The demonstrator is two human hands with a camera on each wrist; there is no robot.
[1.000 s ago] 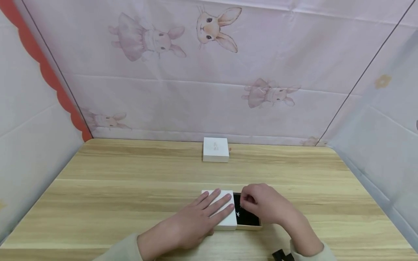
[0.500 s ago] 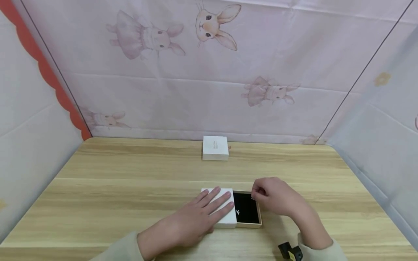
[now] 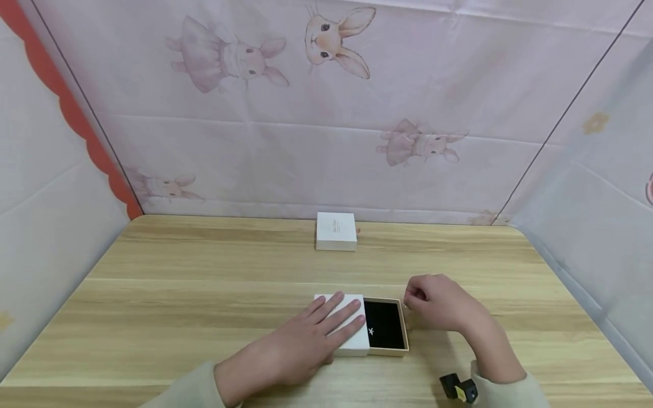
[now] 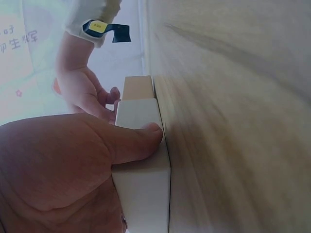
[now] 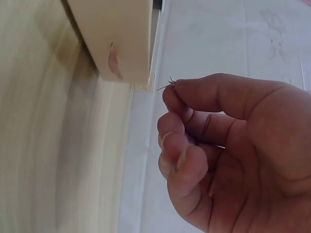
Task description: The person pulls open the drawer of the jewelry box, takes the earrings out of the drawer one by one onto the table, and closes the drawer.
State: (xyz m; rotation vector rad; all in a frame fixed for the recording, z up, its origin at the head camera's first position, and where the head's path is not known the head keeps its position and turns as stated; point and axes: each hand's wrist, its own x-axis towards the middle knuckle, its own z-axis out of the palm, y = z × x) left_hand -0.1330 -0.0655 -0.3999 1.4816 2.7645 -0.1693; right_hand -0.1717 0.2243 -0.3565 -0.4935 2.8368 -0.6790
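Note:
A white jewelry box (image 3: 334, 303) lies on the table with its drawer (image 3: 389, 352) slid partly out to the right. On the drawer's black lining sits a small silver star-shaped earring (image 3: 370, 331). My left hand (image 3: 301, 345) holds the box's sleeve, its fingers spread across the top. Its thumb (image 4: 138, 143) presses the near side in the left wrist view. My right hand (image 3: 441, 303) is just beyond the drawer's right edge, pinching a tiny silver stud earring (image 5: 171, 84) between thumb and forefinger. The pin of that earring sticks out from the fingertips.
A second white box (image 3: 336, 231), closed and with faint lettering, stands near the back edge of the wooden table (image 3: 204, 266). A pink ribbon tab (image 5: 113, 60) hangs from the drawer's front. Rabbit-print cloth (image 3: 255, 158) rises behind the table.
My right hand has moved from above the drawer's lining to the right, past its edge, carrying the stud earring. The left hand has stayed on the box.

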